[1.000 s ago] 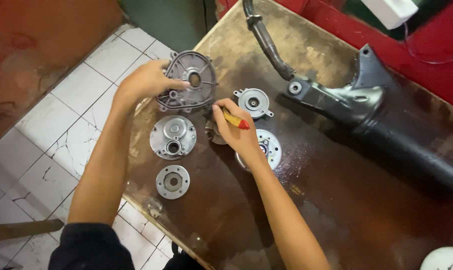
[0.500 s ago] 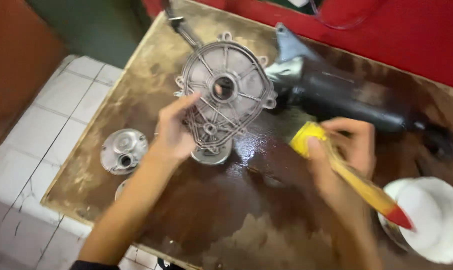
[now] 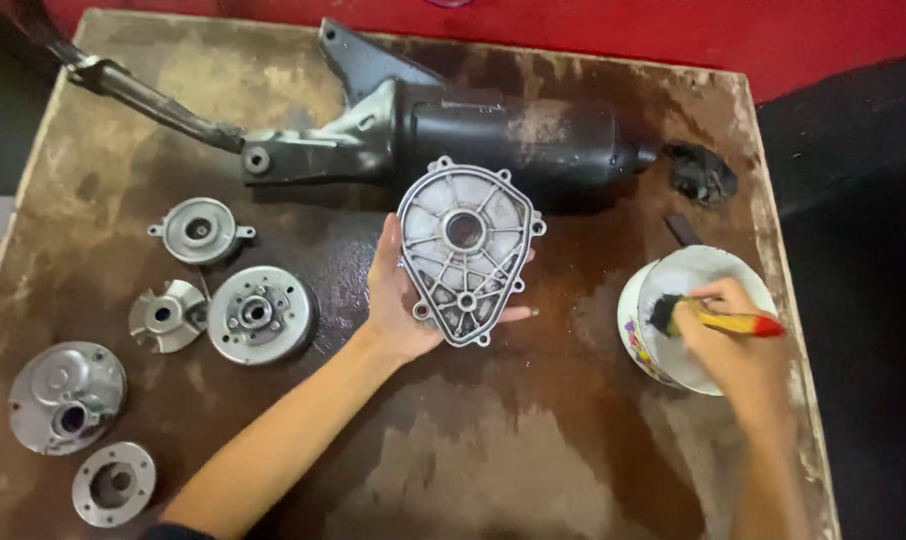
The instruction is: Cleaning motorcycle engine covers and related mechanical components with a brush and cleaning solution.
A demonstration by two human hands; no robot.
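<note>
A left hand [image 3: 398, 305] holds a ribbed grey metal engine cover [image 3: 466, 253] upright over the middle of a stained brown table [image 3: 473, 450]. The right hand [image 3: 738, 345] grips a yellow-handled paintbrush [image 3: 713, 320], bristles dipped into a white bowl [image 3: 648, 340]. A black engine part [image 3: 513, 140] lies behind; five round metal parts [image 3: 188, 320] sit to the left

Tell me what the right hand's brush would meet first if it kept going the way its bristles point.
The right hand holds a brush with its dark bristles pointing left into the white bowl. Straight on, it would likely meet the bowl's left inner wall first, though depth is hard to judge.
</note>
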